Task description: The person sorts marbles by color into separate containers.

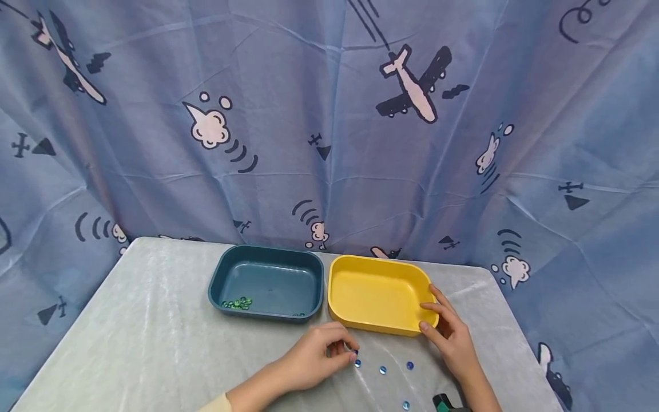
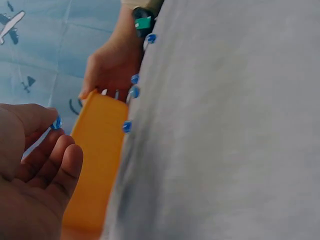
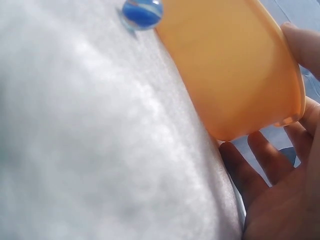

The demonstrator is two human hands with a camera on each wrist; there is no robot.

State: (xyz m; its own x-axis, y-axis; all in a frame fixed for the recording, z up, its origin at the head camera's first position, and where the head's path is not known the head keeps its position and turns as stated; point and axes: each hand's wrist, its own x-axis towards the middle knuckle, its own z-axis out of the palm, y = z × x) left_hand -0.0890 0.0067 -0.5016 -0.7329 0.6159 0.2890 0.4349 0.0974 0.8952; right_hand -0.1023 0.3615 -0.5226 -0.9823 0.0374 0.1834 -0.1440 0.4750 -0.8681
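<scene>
My left hand [image 1: 321, 355] pinches a blue glass marble [image 2: 57, 122] between thumb and forefinger, low over the table in front of the trays; its other fingers curl loosely. At the right end of the yellow tray [image 1: 381, 326], my right hand [image 1: 453, 337] grips the corner, thumb and fingers on either side of the rim. That tray has a bare floor. Several loose blue marbles lie on the cloth before it, one [image 1: 357, 363] right beside the left fingertips, another [image 1: 383, 370] farther right. In the right wrist view a swirled blue marble [image 3: 142, 12] shows near the tray's side.
Left of the yellow tray stands a dark teal tray [image 1: 270, 316], with a cluster of green marbles [image 1: 238, 303] in its near left corner and a few at its near right. A pale cloth [image 1: 128, 343] covers the table. Behind hangs a blue curtain [image 1: 288, 114] printed with planes.
</scene>
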